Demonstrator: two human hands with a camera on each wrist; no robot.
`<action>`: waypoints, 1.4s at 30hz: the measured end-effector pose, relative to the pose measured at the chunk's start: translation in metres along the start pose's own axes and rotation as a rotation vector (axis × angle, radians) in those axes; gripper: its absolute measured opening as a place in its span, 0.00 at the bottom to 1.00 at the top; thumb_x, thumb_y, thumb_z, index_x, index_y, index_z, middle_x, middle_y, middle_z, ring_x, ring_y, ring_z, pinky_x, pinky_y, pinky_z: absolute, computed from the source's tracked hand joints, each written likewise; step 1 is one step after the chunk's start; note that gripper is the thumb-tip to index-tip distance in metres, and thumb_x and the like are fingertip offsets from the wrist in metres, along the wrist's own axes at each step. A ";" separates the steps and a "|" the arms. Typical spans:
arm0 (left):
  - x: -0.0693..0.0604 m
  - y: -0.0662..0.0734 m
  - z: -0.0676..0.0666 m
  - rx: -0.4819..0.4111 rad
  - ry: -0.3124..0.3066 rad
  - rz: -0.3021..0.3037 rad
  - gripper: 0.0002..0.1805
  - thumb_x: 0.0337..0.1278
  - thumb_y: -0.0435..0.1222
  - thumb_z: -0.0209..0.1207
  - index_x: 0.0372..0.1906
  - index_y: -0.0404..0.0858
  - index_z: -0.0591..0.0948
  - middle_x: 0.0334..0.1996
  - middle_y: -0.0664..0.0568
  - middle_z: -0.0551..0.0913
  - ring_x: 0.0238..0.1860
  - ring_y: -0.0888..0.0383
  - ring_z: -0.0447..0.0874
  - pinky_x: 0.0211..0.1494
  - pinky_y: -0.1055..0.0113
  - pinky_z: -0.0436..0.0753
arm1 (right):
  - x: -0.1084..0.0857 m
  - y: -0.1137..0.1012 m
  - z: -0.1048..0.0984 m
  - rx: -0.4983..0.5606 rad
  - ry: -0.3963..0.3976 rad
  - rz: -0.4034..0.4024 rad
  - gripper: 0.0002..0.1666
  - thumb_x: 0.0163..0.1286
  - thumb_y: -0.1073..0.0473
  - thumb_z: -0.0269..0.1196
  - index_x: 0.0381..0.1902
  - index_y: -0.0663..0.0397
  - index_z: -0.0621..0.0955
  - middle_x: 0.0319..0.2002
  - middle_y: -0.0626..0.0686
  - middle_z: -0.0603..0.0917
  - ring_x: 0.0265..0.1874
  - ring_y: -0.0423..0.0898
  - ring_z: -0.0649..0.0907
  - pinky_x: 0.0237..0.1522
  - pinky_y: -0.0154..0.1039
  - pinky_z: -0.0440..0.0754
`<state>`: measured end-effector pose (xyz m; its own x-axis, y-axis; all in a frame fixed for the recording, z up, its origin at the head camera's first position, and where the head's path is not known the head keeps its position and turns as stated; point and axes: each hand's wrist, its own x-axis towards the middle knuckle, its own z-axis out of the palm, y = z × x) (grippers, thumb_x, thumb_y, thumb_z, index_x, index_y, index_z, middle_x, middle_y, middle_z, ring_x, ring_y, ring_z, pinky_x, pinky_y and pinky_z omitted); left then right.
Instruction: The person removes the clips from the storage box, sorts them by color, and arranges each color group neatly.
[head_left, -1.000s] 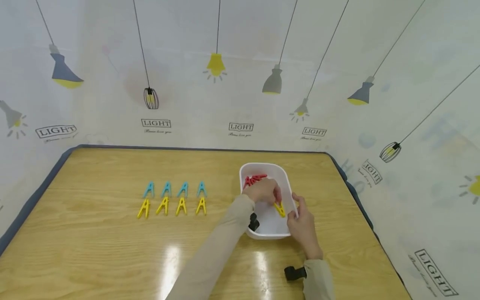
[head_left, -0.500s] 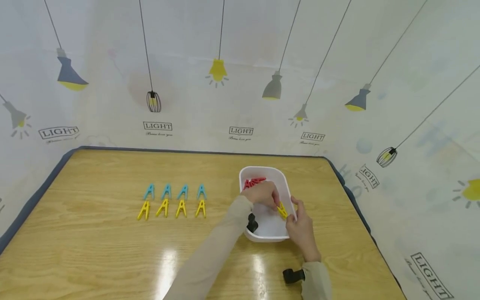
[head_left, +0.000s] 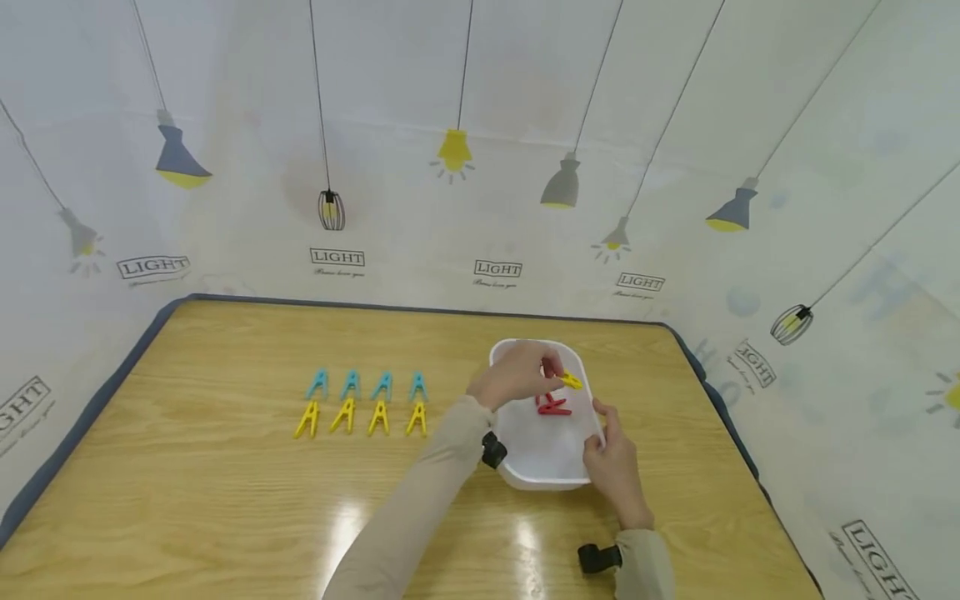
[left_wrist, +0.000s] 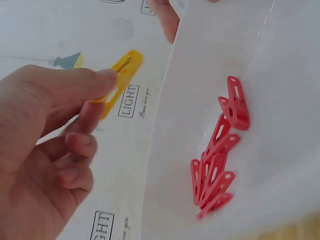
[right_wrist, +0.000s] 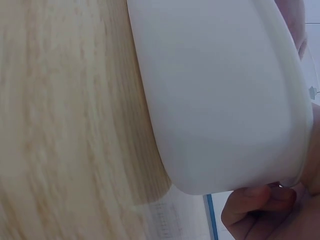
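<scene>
My left hand pinches a yellow clothespin between thumb and fingertips, above the far part of a white plastic tub. The left wrist view shows this yellow clothespin held clear of the tub's rim. Inside the tub lie several red clothespins in a loose cluster; in the head view my left hand covers most of them, leaving a few red clothespins visible. With fingers and thumb, my right hand grips the tub's right rim. The tub's outer wall fills much of the right wrist view.
Left of the tub, a row of several blue clothespins stands behind a row of several yellow clothespins on the wooden table. A wall printed with lamps borders the table at the back and sides.
My left hand has raised the yellow clothespin from the tub's right side and moved it toward the far end. Red clothespins now show below the hand. My right hand keeps its grip on the rim.
</scene>
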<state>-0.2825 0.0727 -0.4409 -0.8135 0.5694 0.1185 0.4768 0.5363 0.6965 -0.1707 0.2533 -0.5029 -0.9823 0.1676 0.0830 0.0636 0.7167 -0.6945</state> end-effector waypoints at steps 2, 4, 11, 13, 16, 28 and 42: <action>-0.008 -0.002 -0.005 -0.042 0.082 0.008 0.04 0.61 0.38 0.67 0.37 0.43 0.85 0.32 0.57 0.83 0.29 0.64 0.78 0.33 0.75 0.78 | 0.000 0.000 -0.001 0.004 -0.010 0.007 0.32 0.69 0.70 0.50 0.71 0.57 0.66 0.22 0.52 0.72 0.19 0.43 0.69 0.22 0.35 0.66; -0.015 -0.005 -0.008 -0.072 0.167 0.025 0.04 0.61 0.37 0.67 0.39 0.42 0.85 0.33 0.55 0.82 0.31 0.63 0.78 0.32 0.75 0.79 | 0.000 -0.001 -0.001 0.006 -0.019 0.012 0.32 0.69 0.70 0.49 0.72 0.57 0.65 0.23 0.53 0.73 0.19 0.43 0.70 0.22 0.35 0.67; -0.035 -0.022 -0.012 -0.106 0.432 0.049 0.06 0.60 0.37 0.69 0.39 0.40 0.85 0.35 0.53 0.83 0.36 0.56 0.78 0.36 0.73 0.77 | 0.001 0.002 0.000 0.005 -0.031 0.013 0.32 0.71 0.69 0.49 0.73 0.57 0.64 0.23 0.54 0.73 0.20 0.44 0.70 0.22 0.35 0.67; -0.040 -0.027 -0.013 -0.100 0.486 0.049 0.06 0.60 0.37 0.69 0.39 0.40 0.85 0.34 0.53 0.83 0.36 0.55 0.79 0.36 0.73 0.77 | 0.001 0.003 0.001 0.002 -0.034 0.014 0.32 0.71 0.69 0.48 0.73 0.57 0.64 0.24 0.54 0.74 0.20 0.44 0.71 0.23 0.35 0.68; -0.050 -0.032 -0.015 -0.082 0.544 0.033 0.05 0.60 0.36 0.69 0.37 0.39 0.85 0.34 0.52 0.83 0.36 0.54 0.80 0.36 0.73 0.77 | 0.001 0.004 0.001 0.001 -0.039 0.025 0.33 0.71 0.68 0.48 0.74 0.56 0.63 0.26 0.56 0.76 0.21 0.44 0.72 0.23 0.36 0.69; -0.100 -0.059 -0.008 0.079 0.678 -0.136 0.05 0.53 0.39 0.71 0.30 0.44 0.85 0.27 0.57 0.85 0.28 0.61 0.80 0.30 0.71 0.73 | -0.001 -0.002 -0.001 0.009 0.003 -0.016 0.32 0.69 0.70 0.50 0.71 0.60 0.66 0.26 0.58 0.76 0.21 0.45 0.72 0.23 0.36 0.69; -0.132 -0.072 0.006 0.106 0.575 -0.293 0.05 0.54 0.41 0.71 0.31 0.46 0.86 0.27 0.60 0.86 0.29 0.63 0.82 0.30 0.69 0.76 | 0.001 -0.001 0.001 -0.014 -0.041 0.021 0.33 0.71 0.67 0.49 0.74 0.59 0.63 0.28 0.58 0.76 0.23 0.46 0.73 0.24 0.36 0.70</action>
<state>-0.2073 -0.0378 -0.5111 -0.9491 -0.0186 0.3145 0.2143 0.6936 0.6877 -0.1718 0.2518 -0.5028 -0.9871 0.1555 0.0387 0.0869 0.7228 -0.6856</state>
